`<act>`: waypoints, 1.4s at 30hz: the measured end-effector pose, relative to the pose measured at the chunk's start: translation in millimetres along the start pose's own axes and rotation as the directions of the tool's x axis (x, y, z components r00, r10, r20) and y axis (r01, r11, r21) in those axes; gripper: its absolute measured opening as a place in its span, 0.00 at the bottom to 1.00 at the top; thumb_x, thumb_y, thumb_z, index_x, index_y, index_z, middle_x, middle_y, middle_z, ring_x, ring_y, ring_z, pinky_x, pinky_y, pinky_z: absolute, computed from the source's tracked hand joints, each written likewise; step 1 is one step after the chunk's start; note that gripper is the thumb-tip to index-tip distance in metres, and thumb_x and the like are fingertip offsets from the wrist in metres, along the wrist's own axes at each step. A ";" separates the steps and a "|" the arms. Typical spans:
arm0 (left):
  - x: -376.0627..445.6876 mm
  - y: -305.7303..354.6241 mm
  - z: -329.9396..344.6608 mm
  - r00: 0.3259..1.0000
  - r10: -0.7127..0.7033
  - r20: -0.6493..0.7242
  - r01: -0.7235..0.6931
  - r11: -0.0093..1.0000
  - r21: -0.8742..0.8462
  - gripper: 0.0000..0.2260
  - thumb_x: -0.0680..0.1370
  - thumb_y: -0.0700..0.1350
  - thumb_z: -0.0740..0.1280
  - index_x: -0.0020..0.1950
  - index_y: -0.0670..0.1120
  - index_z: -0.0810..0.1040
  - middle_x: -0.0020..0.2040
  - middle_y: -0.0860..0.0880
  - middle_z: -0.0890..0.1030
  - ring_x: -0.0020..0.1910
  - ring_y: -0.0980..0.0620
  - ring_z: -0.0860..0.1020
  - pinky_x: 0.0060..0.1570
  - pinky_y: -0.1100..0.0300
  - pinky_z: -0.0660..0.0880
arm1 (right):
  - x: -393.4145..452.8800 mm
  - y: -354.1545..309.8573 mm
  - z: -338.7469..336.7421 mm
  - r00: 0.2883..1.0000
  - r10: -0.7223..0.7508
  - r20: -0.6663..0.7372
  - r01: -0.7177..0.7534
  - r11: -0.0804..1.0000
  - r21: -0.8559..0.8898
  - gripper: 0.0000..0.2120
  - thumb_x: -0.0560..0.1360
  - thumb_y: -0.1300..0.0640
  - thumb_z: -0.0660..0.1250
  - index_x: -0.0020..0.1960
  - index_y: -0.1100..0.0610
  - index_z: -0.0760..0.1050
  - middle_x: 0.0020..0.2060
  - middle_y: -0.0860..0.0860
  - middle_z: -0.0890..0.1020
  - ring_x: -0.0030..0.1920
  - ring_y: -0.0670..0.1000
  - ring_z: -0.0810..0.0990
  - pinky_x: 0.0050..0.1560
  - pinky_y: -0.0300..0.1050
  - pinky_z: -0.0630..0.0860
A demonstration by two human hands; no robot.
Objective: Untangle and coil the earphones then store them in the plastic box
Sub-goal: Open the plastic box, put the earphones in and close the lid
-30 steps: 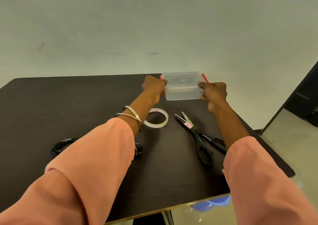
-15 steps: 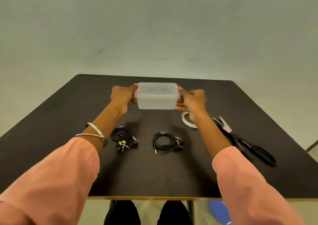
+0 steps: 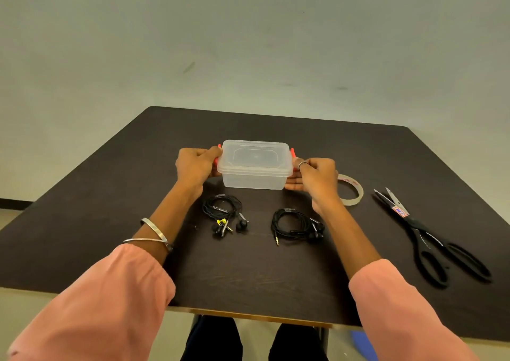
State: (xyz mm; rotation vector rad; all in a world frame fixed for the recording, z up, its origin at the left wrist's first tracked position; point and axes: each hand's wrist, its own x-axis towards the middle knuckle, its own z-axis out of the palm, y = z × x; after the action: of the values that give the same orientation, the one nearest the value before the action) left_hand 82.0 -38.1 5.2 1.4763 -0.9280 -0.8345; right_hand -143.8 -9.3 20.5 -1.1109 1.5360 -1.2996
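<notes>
I see both hands clasped on the plastic box (image 3: 255,167), which sits on the dark surface (image 3: 110,208) a little beyond its middle, toward the far edge. The left hand (image 3: 196,164) grips the box's left end, with the fingers wrapped around the red latch (image 3: 217,157) there. The right hand (image 3: 314,175) grips the right end just below the other red latch (image 3: 293,153); a ring (image 3: 302,164) shows on one finger. The clear lid (image 3: 255,155) is on the box, and I cannot tell whether the latches are fastened.

Two bundles of black earphones lie on the surface between the box and the near edge. The left earphones (image 3: 223,214) sit just beside my left forearm, loosely looped, with a small yellow piece among the buds. The right earphones (image 3: 295,225) lie just beside my right forearm, with the gold plug pointing toward the near edge. The two bundles are apart from each other and from the box.

A roll of clear tape (image 3: 350,190) lies flat behind the right hand, partly hidden by it. Black-handled scissors (image 3: 425,236) lie near the right edge, blades slightly parted and pointing toward the far edge. Two metal bangles (image 3: 154,232) circle the left wrist, and pink sleeves (image 3: 110,305) cover both arms.
</notes>
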 end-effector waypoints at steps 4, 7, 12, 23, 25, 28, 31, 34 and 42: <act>-3.1 -2.7 0.5 0.999 0.023 -0.040 -0.023 1.000 0.005 0.12 0.76 0.45 0.70 0.39 0.36 0.82 0.36 0.42 0.84 0.34 0.50 0.82 0.42 0.53 0.82 | -0.3 2.6 -2.3 0.998 0.052 0.021 -0.054 0.995 0.080 0.11 0.79 0.61 0.63 0.44 0.67 0.78 0.38 0.60 0.84 0.36 0.55 0.86 0.39 0.51 0.83; -2.8 -7.0 -2.6 0.999 -0.045 -0.010 0.044 0.996 -0.075 0.11 0.76 0.44 0.69 0.39 0.37 0.82 0.37 0.41 0.84 0.32 0.47 0.81 0.42 0.50 0.82 | 2.0 5.1 -6.6 0.996 0.065 0.054 -0.066 0.997 0.031 0.10 0.80 0.61 0.62 0.46 0.66 0.79 0.37 0.59 0.85 0.35 0.55 0.85 0.41 0.50 0.83; -0.3 -12.5 -11.9 0.995 0.095 0.011 -0.096 0.993 0.068 0.15 0.78 0.55 0.65 0.42 0.47 0.82 0.41 0.46 0.84 0.37 0.49 0.82 0.41 0.54 0.81 | 10.9 7.8 -15.0 0.895 -0.444 -0.045 0.355 0.769 -0.532 0.12 0.78 0.54 0.66 0.51 0.63 0.80 0.42 0.56 0.83 0.40 0.53 0.81 0.46 0.50 0.80; -2.1 -9.6 -31.3 0.796 0.168 0.581 -0.319 0.933 0.168 0.52 0.67 0.45 0.78 0.79 0.54 0.44 0.73 0.55 0.63 0.69 0.55 0.65 0.70 0.56 0.61 | 11.3 -4.9 -2.1 0.788 -0.305 0.534 0.591 0.619 -0.518 0.31 0.72 0.47 0.72 0.72 0.53 0.68 0.76 0.53 0.61 0.75 0.54 0.59 0.74 0.51 0.56; -3.1 -8.2 -31.6 0.829 0.179 0.531 -0.316 0.932 0.179 0.50 0.68 0.43 0.77 0.79 0.52 0.45 0.71 0.55 0.65 0.67 0.55 0.66 0.71 0.52 0.62 | 12.6 -7.9 1.2 0.760 -0.305 0.573 0.629 0.568 -0.531 0.30 0.73 0.48 0.71 0.72 0.54 0.68 0.75 0.55 0.61 0.75 0.54 0.60 0.74 0.49 0.55; -2.9 -8.3 -34.0 0.851 0.183 0.492 -0.315 0.928 0.200 0.50 0.68 0.43 0.78 0.79 0.51 0.47 0.73 0.51 0.65 0.66 0.55 0.66 0.71 0.50 0.62 | 16.1 -8.4 4.2 0.735 -0.293 0.612 0.666 0.484 -0.568 0.29 0.75 0.46 0.68 0.72 0.54 0.68 0.75 0.57 0.61 0.75 0.57 0.61 0.74 0.53 0.59; -3.1 -8.3 -34.6 0.866 0.171 0.469 -0.280 0.944 0.173 0.52 0.67 0.41 0.78 0.79 0.50 0.45 0.73 0.50 0.66 0.66 0.56 0.66 0.71 0.52 0.62 | 18.8 -9.3 4.4 0.721 -0.307 0.622 0.687 0.438 -0.580 0.29 0.76 0.44 0.65 0.73 0.55 0.66 0.75 0.58 0.61 0.73 0.60 0.64 0.71 0.57 0.64; -2.9 -8.1 -33.3 0.873 0.161 0.460 -0.252 0.957 0.145 0.52 0.67 0.39 0.78 0.79 0.48 0.45 0.72 0.50 0.68 0.65 0.54 0.69 0.70 0.53 0.64 | 19.5 -9.5 5.4 0.715 -0.321 0.621 0.691 0.460 -0.558 0.27 0.77 0.46 0.64 0.73 0.55 0.66 0.75 0.59 0.61 0.72 0.61 0.65 0.70 0.58 0.65; -2.1 -10.6 -35.4 0.885 0.134 0.447 -0.233 0.957 0.174 0.54 0.65 0.40 0.79 0.79 0.45 0.45 0.70 0.51 0.71 0.64 0.56 0.71 0.67 0.61 0.66 | 19.3 -27.3 1.5 0.731 -0.595 0.335 0.679 0.585 -0.443 0.14 0.81 0.55 0.59 0.54 0.61 0.79 0.31 0.52 0.79 0.31 0.50 0.76 0.34 0.36 0.70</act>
State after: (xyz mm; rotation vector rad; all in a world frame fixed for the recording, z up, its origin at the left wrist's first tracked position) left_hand 113.8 -20.4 -1.7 1.3853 -1.5159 -0.9579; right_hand -144.5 -30.5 46.5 -2.2582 1.4671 -1.1828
